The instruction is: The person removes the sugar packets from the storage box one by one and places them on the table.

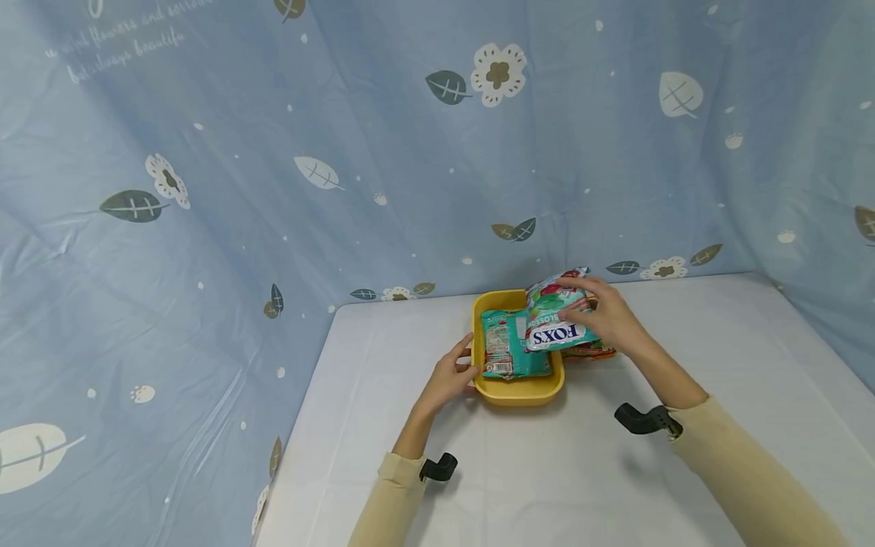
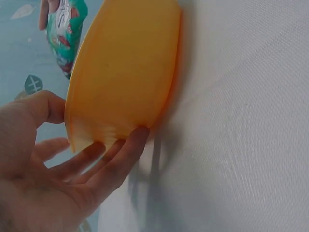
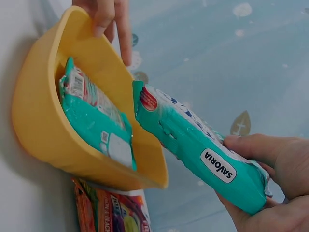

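A yellow plastic basket point(image 1: 518, 395) stands on the table against the back. At its left side my left hand point(image 1: 447, 377) holds the wall, with the thumb at the rim and the fingers spread along the outside. My right hand point(image 1: 611, 317) pinches a teal FOX'S candy bag point(image 1: 552, 310) by its edge and holds it tilted above the basket's right side. Inside the basket lies another teal candy bag point(image 3: 94, 108), its printed back facing up. In the right wrist view the held bag shows a SAVORIA label on its side.
Right of the basket, partly hidden by the held bag and right hand, lies a colourful red and orange packet point(image 3: 120, 212). A white cloth covers the table point(image 1: 547, 471). A blue patterned curtain point(image 1: 410, 137) hangs behind and to the left.
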